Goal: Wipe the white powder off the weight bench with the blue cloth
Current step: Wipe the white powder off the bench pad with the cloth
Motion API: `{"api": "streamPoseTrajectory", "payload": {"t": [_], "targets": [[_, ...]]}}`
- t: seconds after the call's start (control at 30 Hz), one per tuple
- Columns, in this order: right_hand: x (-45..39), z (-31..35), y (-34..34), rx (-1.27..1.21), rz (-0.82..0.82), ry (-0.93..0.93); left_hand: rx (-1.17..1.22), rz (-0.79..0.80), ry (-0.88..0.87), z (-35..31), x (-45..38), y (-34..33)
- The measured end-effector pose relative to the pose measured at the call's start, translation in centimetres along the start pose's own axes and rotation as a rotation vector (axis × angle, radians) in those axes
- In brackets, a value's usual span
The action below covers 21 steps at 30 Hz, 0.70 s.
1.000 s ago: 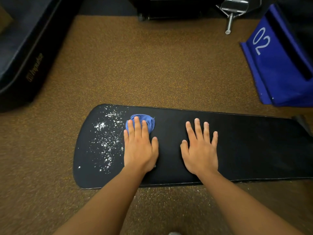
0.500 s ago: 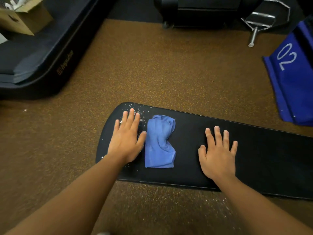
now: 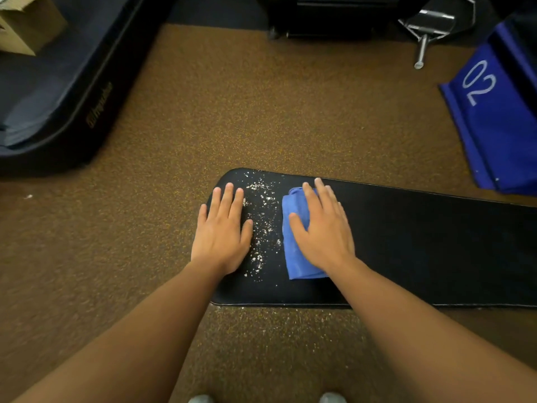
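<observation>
Floor [image 3: 247, 112]: we see brown speckled gym flooring across most of the frame, with a dark mat at upper left and a blue block marked 02 [image 3: 494, 112] at upper right.
Tabletop [image 3: 436, 242]: the black weight bench pad runs from centre frame off the right edge.
Change: half a second ago our left hand lay over the powder patch with the cloth loose beside it, and our right hand rested bare further right. Now the right hand has come onto the cloth and the left has slid toward the pad's end, uncovering the powder. We judge the cloth has switched hands and a leftward wipe is about to begin.
Blue cloth [image 3: 293, 257]: folded, lying just right of the powder, centre frame.
White powder [image 3: 263, 225]: scattered in a band between the two hands, not yet wiped.
Right hand [image 3: 322, 231]: fingers straight, slightly spread, pressing flat on the cloth.
Left hand [image 3: 222, 234]: fingers straight and close together, palm flat on the pad, holding nothing.
</observation>
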State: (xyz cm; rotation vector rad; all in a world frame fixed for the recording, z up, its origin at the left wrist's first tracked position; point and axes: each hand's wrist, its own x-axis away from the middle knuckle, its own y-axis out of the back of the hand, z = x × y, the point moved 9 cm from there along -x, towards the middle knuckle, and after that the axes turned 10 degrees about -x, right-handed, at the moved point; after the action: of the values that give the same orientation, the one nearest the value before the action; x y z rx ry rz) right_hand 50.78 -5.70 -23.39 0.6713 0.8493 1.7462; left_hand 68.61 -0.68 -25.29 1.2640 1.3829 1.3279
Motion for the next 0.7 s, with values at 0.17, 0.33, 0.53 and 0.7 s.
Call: {"api": "streamPoseTrajectory", "payload": {"t": [0.17,0.33,0.53,0.7], "targets": [[0.6,0.4,-3.4,0.296,0.048,0.004,0.059,0.006,-0.004,2.2,-1.0,-0.6],[1.0,-0.4,-3.7,0.327,-0.01,-0.136,0.184,0.026,-0.015,3.6,-1.5,-1.3],[-0.7,-0.3,-3.3,0.262,-0.084,-0.234,0.36,-0.037,-0.029,4.0,-1.3,-1.4],[-5.3,0.9,-4.1,0.191,-0.155,-0.328,0.384,-0.058,-0.029,4.1,-1.3,-1.3]]}}
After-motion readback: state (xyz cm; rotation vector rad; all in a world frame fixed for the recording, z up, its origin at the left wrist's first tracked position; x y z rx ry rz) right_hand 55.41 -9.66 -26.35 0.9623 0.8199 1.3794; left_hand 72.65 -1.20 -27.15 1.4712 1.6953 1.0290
